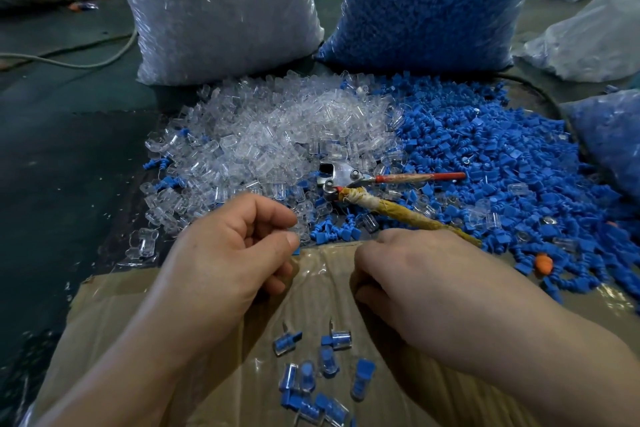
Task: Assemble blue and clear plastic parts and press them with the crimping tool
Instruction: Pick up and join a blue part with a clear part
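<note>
Pinching a clear part (pixel 298 230), the left hand (pixel 235 253) has its fingers curled.

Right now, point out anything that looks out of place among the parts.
One orange piece lies at the near right edge of the blue pile, alone among blue parts. The crimping tool has one handle wrapped in frayed yellowish tape.

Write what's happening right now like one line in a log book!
left hand: pinching small part | right hand: curled, contents hidden | crimping tool: lying on parts pile, untouched | assembled pieces: on cardboard
</note>
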A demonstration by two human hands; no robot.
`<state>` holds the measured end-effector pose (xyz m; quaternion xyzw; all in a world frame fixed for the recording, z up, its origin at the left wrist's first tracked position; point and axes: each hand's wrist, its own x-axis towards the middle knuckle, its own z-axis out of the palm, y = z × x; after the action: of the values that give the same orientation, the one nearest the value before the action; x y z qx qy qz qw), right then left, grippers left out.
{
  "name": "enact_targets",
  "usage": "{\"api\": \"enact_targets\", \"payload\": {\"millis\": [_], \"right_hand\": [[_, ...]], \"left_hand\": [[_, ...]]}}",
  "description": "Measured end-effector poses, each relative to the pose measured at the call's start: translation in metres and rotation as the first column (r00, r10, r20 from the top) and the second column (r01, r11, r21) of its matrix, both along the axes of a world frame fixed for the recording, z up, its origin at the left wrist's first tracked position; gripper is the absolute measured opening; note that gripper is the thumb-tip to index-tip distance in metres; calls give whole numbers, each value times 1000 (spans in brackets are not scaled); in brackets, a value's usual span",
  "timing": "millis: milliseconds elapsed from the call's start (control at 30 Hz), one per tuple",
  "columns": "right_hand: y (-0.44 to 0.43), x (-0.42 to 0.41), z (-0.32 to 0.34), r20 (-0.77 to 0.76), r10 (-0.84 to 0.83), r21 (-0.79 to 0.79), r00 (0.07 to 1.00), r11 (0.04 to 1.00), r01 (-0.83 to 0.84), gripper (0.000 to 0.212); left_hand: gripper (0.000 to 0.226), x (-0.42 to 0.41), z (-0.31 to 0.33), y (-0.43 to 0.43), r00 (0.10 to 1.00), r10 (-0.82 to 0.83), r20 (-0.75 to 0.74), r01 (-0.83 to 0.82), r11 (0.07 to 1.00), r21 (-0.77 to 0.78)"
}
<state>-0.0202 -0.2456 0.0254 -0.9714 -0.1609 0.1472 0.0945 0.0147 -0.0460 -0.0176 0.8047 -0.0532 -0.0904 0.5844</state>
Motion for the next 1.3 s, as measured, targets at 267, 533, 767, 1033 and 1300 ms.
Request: {"api": "enact_targets", "payload": {"millis": [267,533,767,1033,1300], "right_hand": [[1,4,1,-47,-11,40,999,999,13,16],[4,7,-10,206,-39,214,978,977,-6,10],[6,11,-11,-119,-355,793,927,528,304,18],[9,10,-13,-492,-77,865,867,69,497,20],[11,8,-18,-154,-310,814,938,499,298,3]], "left_hand": [[23,-3,-3,-3,1000,-22,0,22,997,-75],[19,-6,0,-8,999,16,-41,-24,978,-209],[24,-8,-3,-10,1000,8,-22,-12,983,-185],[21,-10,-1,-13,992,62,-108,-90,959,-269],[19,-11,0,-16,990,99,-98,-120,962,-245]]}}
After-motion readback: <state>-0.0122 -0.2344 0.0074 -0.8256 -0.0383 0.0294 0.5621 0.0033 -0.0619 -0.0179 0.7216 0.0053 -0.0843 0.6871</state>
